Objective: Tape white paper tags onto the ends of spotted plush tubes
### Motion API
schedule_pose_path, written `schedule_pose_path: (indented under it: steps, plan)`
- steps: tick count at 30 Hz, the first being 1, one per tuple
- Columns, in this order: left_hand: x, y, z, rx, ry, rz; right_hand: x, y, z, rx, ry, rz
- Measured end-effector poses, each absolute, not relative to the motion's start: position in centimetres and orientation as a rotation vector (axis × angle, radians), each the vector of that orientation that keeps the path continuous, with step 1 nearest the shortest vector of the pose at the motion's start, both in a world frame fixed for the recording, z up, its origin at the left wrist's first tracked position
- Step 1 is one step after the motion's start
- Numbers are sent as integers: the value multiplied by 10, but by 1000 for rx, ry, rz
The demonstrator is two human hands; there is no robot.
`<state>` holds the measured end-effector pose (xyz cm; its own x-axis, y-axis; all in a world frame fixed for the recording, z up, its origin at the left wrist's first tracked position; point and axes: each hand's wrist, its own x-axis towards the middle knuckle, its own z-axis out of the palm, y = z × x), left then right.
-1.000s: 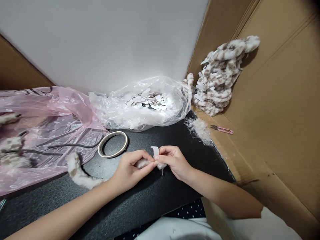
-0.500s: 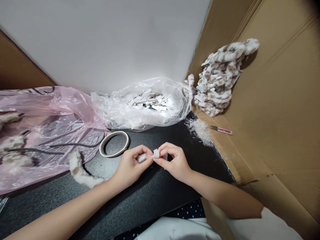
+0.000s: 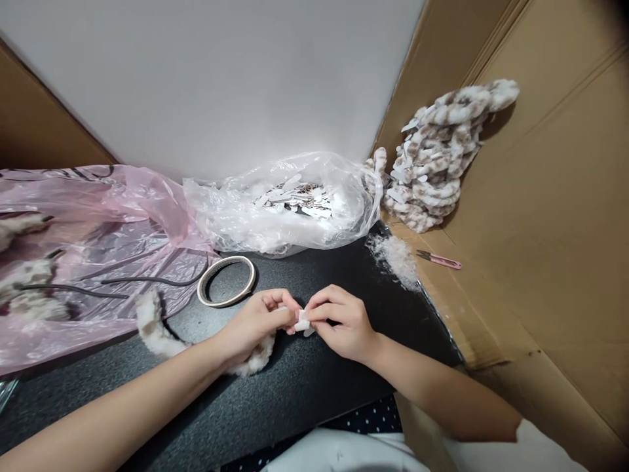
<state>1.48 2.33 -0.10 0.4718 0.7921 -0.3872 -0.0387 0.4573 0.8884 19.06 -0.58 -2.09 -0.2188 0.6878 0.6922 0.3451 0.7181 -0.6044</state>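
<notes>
My left hand (image 3: 258, 328) is closed in a pinch at the end of a fluffy white-and-brown fur band (image 3: 156, 333). The band curves behind my left wrist, and a tuft of it shows below the palm. Between both sets of fingertips is a small white piece of tape (image 3: 301, 322), folded around something at the band's end. My right hand (image 3: 344, 321) pinches that tape with thumb and fingers. What lies under the tape is hidden. A roll of tape (image 3: 201, 292) lies flat on the black table just beyond my left hand.
Behind the hands lies a clear plastic bag (image 3: 221, 223) of white tags. At left, a pink plastic sheet (image 3: 157, 196) carries furry pieces and dark cords. Pink thread snips (image 3: 445, 261) lie on cardboard at right, near loose fluff (image 3: 396, 259) and a pile of furry bands (image 3: 437, 157).
My left fingers have shifted onto the tape, which now lies folded lower instead of standing up. More of the fur band shows beneath my left hand. The view has shifted slightly.
</notes>
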Motion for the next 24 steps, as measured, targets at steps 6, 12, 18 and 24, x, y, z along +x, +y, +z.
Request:
schedule_pose_path:
  steps: [6, 12, 18, 24]
  plan:
    - [18, 19, -3, 894, 1000, 700, 192, -1, -19, -784, -1929, 261]
    - [14, 18, -6, 992, 978, 777, 192, -3, -21, -814, -1883, 451]
    - [10, 15, -2, 1340, 979, 849, 200, -2, -13, -785, -1860, 858]
    - [10, 14, 2, 1719, 840, 972, 202, 1, -14, -751, -1539, 1444]
